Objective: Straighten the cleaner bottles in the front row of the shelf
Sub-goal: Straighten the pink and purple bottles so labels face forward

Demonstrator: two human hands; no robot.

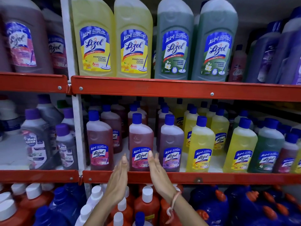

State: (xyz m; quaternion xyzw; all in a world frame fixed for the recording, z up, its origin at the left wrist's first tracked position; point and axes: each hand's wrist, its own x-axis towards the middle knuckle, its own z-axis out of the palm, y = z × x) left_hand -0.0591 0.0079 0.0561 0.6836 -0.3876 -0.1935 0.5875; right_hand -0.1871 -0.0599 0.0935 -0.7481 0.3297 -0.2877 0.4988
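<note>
Middle shelf [179, 176] of a red-edged rack, seen from the front. Its front row holds, from the white upright [78, 132] rightward: a pink cleaner bottle [99, 144], a second pink bottle [141, 144], a purple-tinted bottle [171, 144], two yellow bottles [201, 147] [239, 149], and a green bottle [267, 149], all with blue caps and all upright with labels facing outward. Further bottles stand in rows behind them.

The person's left hand [118, 181] and right hand [160, 173] are raised in front of the shelf lip, palms turned toward each other, fingers straight and held together. They flank the second pink bottle, one on each side of its lower body. The left fingertips [124, 159] sit just beside the bottle's left edge; the right fingertips [150, 154] overlap the right edge of its label. Whether either hand actually touches the bottle cannot be told. Neither grip is closed on anything: both hands are flat and open. A thread band [174, 201] circles the right wrist.

Upper shelf: large yellow bottles [95, 38] and large green bottles [174, 39] of the same brand. Lower shelf: orange bottles with white caps [146, 203] and blue jugs [210, 207]. The bay to the left holds purple-capped bottles [35, 137].
</note>
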